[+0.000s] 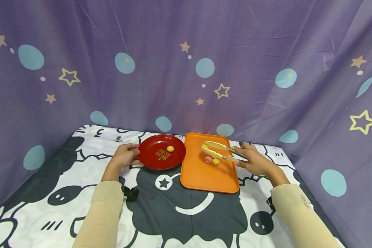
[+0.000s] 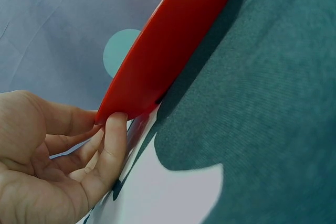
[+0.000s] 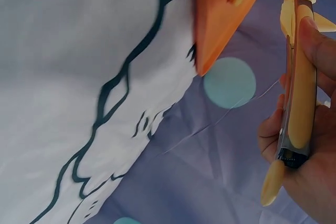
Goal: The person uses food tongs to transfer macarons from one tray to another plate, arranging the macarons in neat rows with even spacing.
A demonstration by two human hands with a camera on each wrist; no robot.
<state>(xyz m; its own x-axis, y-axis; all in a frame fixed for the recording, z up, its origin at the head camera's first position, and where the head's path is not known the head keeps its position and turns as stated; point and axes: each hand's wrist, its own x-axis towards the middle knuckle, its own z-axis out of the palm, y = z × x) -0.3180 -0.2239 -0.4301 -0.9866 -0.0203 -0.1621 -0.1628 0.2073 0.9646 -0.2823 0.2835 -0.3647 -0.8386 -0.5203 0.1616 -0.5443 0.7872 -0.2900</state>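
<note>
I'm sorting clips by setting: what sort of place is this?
Perhaps a makeshift curtained booth: a purple curtain hangs behind a cartoon-print cloth, red plate and orange tray.

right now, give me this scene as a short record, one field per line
left hand: pinches red plate by its rim
right hand: holds tongs, arms parted
on plate: one yellow piece
orange tray: round pink pieces and yellow pieces near the tongs' tips
tongs touching pieces: cannot tell
surface: cartoon-print cloth
backdrop: purple curtain
</note>
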